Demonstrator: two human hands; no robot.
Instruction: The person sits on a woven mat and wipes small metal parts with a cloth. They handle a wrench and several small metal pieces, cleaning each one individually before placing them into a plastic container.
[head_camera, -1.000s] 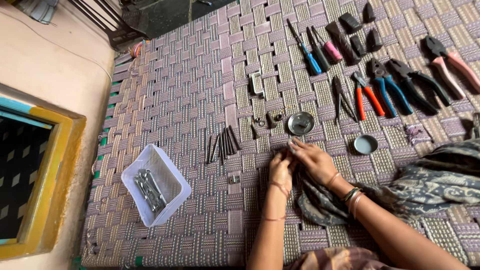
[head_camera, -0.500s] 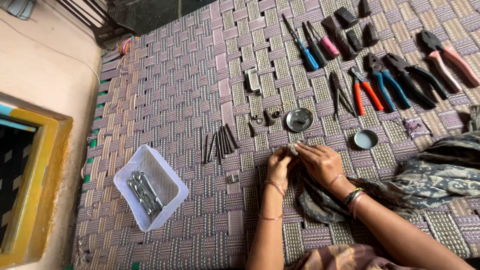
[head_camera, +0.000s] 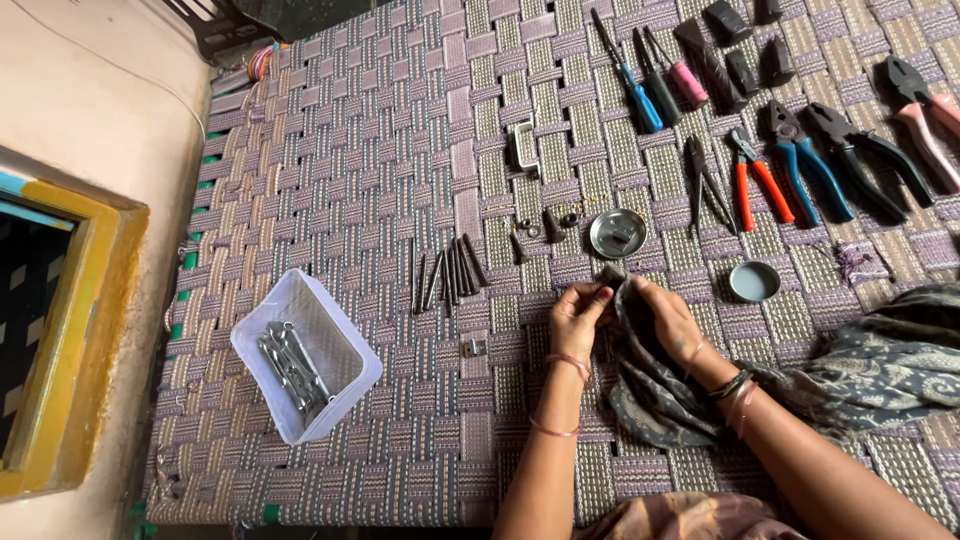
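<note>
Woven cot (head_camera: 400, 150): purple and beige straps, bearing everything.
Patterned cloth (head_camera: 660, 390): dark grey, bunched under the wrists, trailing right.
Plastic tub (head_camera: 345, 395): white, lower left, metal pieces inside.
Pliers (head_camera: 800, 165): row at upper right beside screwdrivers (head_camera: 650, 85).
Right hand (head_camera: 665, 315): fingers gather the cloth's edge.
Left hand (head_camera: 578, 318): fingertips pinch a small metal piece (head_camera: 610, 274).
Steel dish (head_camera: 617, 233): round, just beyond the hands.
Nails (head_camera: 450, 275): dark cluster, left of the hands.
</note>
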